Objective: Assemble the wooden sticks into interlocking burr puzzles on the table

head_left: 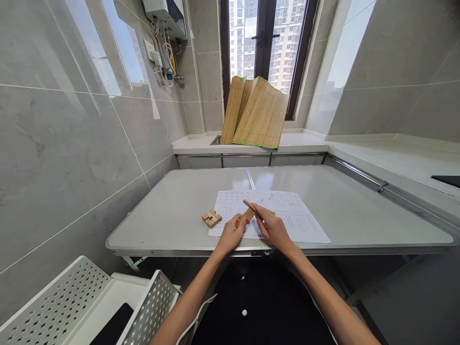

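Observation:
Both hands meet over a printed paper sheet (287, 211) on the white folding table (161, 215). My left hand (233, 233) and my right hand (273, 229) pinch small wooden bars (249, 210) between their fingertips, the pieces crossing just above the sheet. Left of my left hand, a partly built cluster of wooden blocks (211, 218) rests on the table beside the paper's edge.
A rolled bamboo mat (255, 112) leans against the window on the back ledge. A grey tiled wall runs along the left. A white perforated rack (82, 302) stands at lower left, below the table edge. A counter (402, 158) runs along the right.

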A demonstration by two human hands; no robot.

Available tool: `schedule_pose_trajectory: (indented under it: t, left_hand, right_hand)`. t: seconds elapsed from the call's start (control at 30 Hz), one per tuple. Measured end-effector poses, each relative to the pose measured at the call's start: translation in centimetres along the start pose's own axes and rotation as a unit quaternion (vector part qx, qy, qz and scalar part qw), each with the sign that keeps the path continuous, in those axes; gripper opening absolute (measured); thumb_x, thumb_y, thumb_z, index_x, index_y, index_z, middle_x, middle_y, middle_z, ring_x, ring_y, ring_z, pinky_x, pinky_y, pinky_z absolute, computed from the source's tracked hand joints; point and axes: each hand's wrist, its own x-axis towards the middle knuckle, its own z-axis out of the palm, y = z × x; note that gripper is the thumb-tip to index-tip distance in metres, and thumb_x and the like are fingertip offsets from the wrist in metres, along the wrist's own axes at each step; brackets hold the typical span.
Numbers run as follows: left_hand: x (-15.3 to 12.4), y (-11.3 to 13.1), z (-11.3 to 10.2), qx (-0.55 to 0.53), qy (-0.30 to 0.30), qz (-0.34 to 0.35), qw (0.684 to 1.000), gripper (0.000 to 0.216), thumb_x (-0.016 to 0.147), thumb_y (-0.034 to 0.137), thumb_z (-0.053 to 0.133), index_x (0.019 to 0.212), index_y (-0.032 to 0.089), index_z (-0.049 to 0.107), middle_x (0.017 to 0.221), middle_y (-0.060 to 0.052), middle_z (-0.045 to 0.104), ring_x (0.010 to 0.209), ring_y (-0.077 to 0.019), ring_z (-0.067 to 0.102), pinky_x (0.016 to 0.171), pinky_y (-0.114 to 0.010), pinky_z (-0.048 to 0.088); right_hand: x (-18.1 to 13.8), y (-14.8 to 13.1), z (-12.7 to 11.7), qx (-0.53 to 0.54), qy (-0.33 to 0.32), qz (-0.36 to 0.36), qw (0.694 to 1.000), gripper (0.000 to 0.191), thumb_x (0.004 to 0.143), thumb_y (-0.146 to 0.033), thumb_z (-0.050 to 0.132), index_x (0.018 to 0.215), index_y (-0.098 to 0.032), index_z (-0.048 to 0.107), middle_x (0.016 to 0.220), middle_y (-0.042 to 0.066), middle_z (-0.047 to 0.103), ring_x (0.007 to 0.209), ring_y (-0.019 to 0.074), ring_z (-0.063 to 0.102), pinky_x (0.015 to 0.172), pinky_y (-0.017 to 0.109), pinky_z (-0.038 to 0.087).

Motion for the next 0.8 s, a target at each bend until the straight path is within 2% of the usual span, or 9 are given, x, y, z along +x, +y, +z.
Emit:
schedule_pose_trajectory:
  t: [0.17,0.4,0.6,0.7,0.8]
  left_hand:
    - [0.08,-0.13,0.07,0.003,0.003,0.005,1.0,0.043,0.098,0.057,0.045,0.091,0.019,0.064,0.064,0.002,0.054,0.06,-0.0151,0.049,0.062,-0.026,0.039]
    - [0.19,-0.41,0.08,-0.004,0.004,0.006,1.0,0.043,0.098,0.057,0.045,0.09,0.019,0.062,0.062,0.003,0.052,0.059,-0.0145,0.049,0.061,-0.026,0.039]
    - [0.17,-0.37,0.2,-0.015,-0.011,-0.001,1.0,0.047,0.097,0.062,0.044,0.093,0.018,0.062,0.062,0.003,0.051,0.058,-0.0142,0.048,0.06,-0.026,0.038]
    - [0.08,-0.14,0.28,-0.021,-0.023,-0.005,1.0,0.049,0.097,0.063,0.045,0.097,0.018,0.062,0.064,0.003,0.053,0.058,-0.0136,0.047,0.059,-0.025,0.038]
    - [0.06,-0.06,0.31,-0.033,-0.041,-0.001,0.999,0.048,0.096,0.064,0.048,0.098,0.018,0.061,0.066,0.003,0.053,0.057,-0.0126,0.046,0.059,-0.025,0.038]
  right_hand:
    - [-0.13,0.31,0.2,-0.006,-0.002,-0.001,1.0,0.051,0.105,-0.019,0.037,0.156,-0.029,0.041,0.14,0.008,0.064,0.13,0.0265,0.061,0.107,0.047,0.052]
    - [-0.35,0.96,0.77,-0.038,-0.023,-0.02,0.999,0.054,0.104,-0.021,0.04,0.157,-0.03,0.041,0.129,0.009,0.069,0.118,0.0293,0.067,0.099,0.048,0.057]
    - [-0.25,0.78,0.74,-0.037,-0.016,-0.023,0.999,0.052,0.105,-0.022,0.039,0.156,-0.028,0.043,0.13,0.009,0.069,0.12,0.0285,0.066,0.102,0.047,0.054]
    - [-0.22,0.69,0.71,-0.032,0.007,0.003,0.999,0.049,0.105,-0.021,0.038,0.153,-0.026,0.047,0.13,0.009,0.07,0.121,0.0276,0.066,0.1,0.045,0.055]
    - [-0.25,0.72,0.68,-0.03,0.036,0.054,0.997,0.049,0.105,-0.021,0.038,0.153,-0.026,0.046,0.129,0.01,0.071,0.114,0.0264,0.07,0.088,0.039,0.059]
